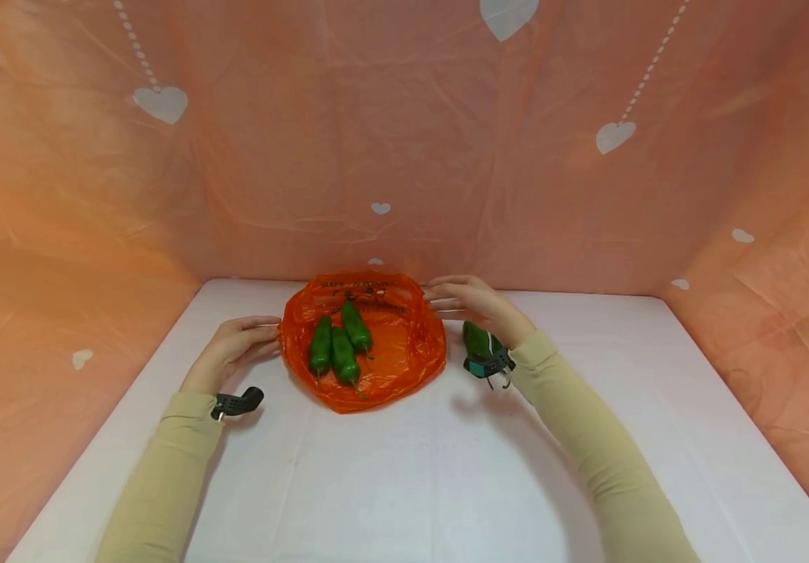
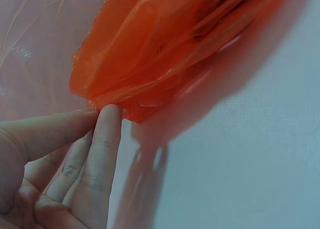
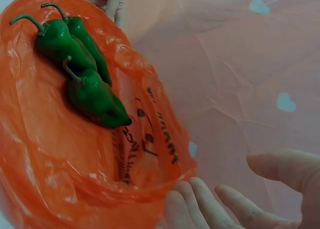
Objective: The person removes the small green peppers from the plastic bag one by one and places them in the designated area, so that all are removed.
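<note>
An orange plastic bag [image 1: 397, 367] lies spread open on the white table, with dark print on its far inner side. Three green peppers [image 1: 344, 356] rest in it, left of its middle, their stems [image 3: 30, 21] showing in the right wrist view. My left hand [image 1: 239, 344] pinches the bag's left edge between thumb and finger [image 2: 105, 154]. At the right edge, my right hand [image 1: 475, 305] has its fingers extended against the rim, thumb held apart. More green pepper [image 1: 476, 340] shows on the table beneath the right wrist, partly hidden by it.
The white table [image 1: 376, 485] meets orange cloth walls [image 1: 433, 156] printed with pale hearts at the back and both sides. Each wrist wears a black camera, the left one [image 1: 238, 403] low over the table.
</note>
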A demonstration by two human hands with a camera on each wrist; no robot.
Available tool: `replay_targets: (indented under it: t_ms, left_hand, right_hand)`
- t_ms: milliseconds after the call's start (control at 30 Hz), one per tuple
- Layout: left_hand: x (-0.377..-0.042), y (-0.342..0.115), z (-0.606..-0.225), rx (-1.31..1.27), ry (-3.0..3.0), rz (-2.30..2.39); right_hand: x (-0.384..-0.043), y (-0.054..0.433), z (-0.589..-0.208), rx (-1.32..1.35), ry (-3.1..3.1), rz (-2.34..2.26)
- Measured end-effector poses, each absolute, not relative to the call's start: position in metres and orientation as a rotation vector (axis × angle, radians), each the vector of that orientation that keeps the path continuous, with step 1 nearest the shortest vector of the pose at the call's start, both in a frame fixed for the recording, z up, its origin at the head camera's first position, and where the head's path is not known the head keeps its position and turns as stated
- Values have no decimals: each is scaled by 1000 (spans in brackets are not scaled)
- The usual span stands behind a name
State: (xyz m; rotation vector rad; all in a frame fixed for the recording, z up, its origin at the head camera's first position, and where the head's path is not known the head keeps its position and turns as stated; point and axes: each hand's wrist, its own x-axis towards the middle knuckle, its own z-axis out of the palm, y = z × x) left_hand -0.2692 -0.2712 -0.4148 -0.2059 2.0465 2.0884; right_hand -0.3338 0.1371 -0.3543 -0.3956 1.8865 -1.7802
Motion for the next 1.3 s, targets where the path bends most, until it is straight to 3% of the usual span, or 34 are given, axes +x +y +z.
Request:
replay_targets:
  t_ms: [1300]
  left_hand:
    - [-268, -272, -414, -172, 2065, 2062]
  right_hand:
    - [-339, 67, -395, -227, 1764, -1703]
